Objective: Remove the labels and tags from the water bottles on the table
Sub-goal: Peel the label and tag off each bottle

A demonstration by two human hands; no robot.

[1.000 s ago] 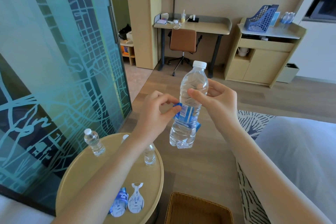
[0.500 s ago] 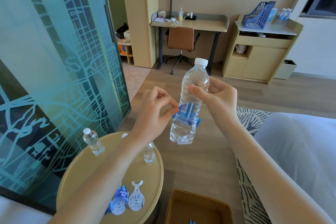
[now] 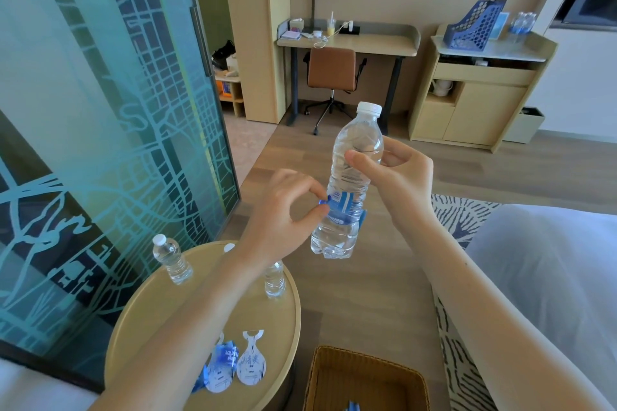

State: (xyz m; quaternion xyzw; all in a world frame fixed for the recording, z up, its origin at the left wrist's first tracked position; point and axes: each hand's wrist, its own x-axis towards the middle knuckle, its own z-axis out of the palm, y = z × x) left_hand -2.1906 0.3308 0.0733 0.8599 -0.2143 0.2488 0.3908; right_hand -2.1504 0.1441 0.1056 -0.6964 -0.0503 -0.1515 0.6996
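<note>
Right grip (image 3: 397, 177) holds the bottle (image 3: 359, 140); left grip (image 3: 277, 217) pinches its label (image 3: 345, 207), forearm (image 3: 207, 297) half-hiding another bottle (image 3: 274, 280).

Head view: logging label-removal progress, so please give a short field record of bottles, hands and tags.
Held bottle: clear plastic water bottle, white cap, in the air
Label: blue wrap label, partly peeled
Left hand: pinches the label's edge
Right hand: grips the bottle's upper body
Table: round beige table, two upright unlabelled bottles
Loose tags: blue-and-white paper tags lying on table

Clear capped water bottle (image 3: 350, 177) held upright mid-air, blue label (image 3: 342, 208) partly peeled, two bare bottles (image 3: 172, 260) on table
</note>
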